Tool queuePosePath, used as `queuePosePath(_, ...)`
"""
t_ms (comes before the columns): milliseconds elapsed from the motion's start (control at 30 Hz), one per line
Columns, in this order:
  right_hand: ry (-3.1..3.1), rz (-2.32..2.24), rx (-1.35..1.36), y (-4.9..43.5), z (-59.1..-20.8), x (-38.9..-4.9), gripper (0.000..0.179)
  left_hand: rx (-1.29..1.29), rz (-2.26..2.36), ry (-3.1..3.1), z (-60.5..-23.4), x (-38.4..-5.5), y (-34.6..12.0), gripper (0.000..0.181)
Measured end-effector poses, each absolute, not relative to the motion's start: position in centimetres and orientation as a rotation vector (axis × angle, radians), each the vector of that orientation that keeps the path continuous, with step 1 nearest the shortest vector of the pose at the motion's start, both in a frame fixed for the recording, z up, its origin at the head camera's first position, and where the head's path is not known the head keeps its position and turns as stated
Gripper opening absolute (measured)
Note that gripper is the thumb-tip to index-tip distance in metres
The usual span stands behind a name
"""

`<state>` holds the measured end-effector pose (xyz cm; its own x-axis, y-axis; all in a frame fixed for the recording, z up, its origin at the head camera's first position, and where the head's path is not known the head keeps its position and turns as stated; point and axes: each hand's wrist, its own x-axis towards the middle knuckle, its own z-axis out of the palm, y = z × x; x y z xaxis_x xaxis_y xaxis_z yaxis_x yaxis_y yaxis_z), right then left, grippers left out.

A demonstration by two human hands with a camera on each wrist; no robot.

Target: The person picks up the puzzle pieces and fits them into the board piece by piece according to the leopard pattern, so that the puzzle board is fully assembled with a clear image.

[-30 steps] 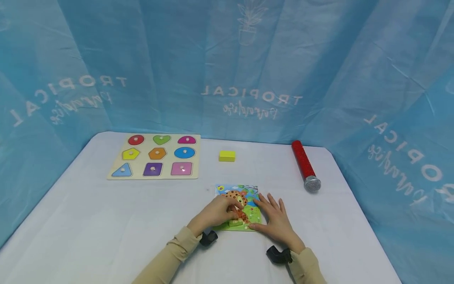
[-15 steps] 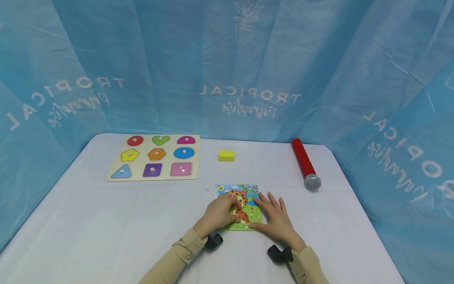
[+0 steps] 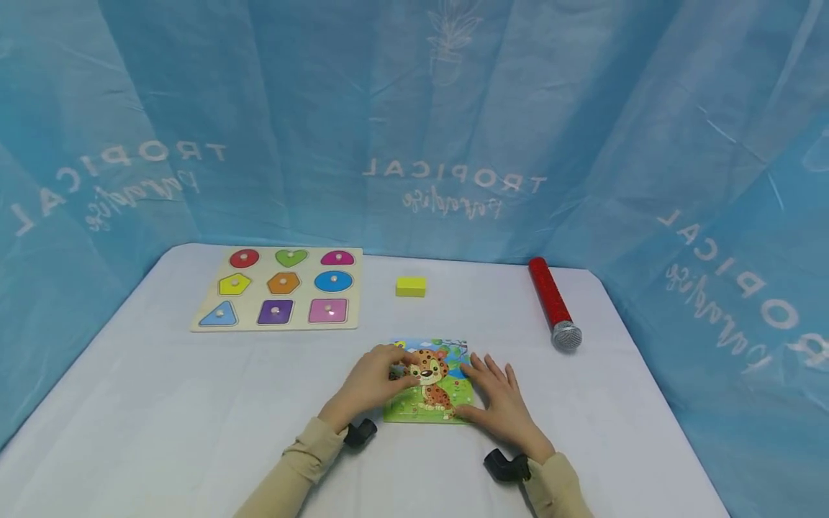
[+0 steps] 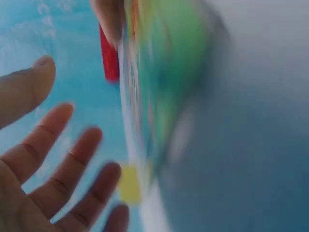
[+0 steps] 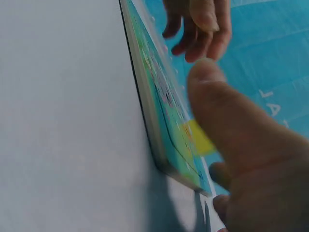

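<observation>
A square jigsaw puzzle (image 3: 447,394) with a spotted leopard on a green and blue ground lies flat near the table's middle. My left hand (image 3: 370,381) is over its left side, hiding part of that edge. In the left wrist view the left fingers (image 4: 72,169) and thumb are spread apart with nothing between them; the puzzle is blurred there. My right hand (image 3: 504,404) lies along the puzzle's right edge, fingers spread, thumb by the lower right corner. The right wrist view shows its thumb (image 5: 241,128) beside the thick board; whether it touches cannot be told.
Beyond the puzzle sits a small yellow block (image 3: 411,287). A wooden shape board (image 3: 301,295) with knobbed pieces lies at the back left. At the back right rests a red microphone (image 3: 553,302) with a silver head. Blue printed cloth (image 3: 414,129) hangs around the white table (image 3: 194,417).
My left hand has drawn back to the left with its fingers opened, uncovering the leopard's face and the puzzle's lower left. The right hand keeps its place at the right edge.
</observation>
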<state>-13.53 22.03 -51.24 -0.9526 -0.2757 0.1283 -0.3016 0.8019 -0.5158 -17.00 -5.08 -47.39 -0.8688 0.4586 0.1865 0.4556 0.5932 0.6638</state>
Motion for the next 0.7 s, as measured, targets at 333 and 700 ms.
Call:
queuePosePath(333, -2.877, 0.304, 0.129, 26.8, -48.3, -13.5, 0.085, 0.366, 0.365, 3.412, -47.0, -15.4, -10.5, 0.09)
queuePosePath(700, -2.811, 0.142, 0.015, 28.4, -47.6, -12.1, 0.089, 0.348, 0.297, 3.447, -47.8, -15.3, -10.9, 0.098)
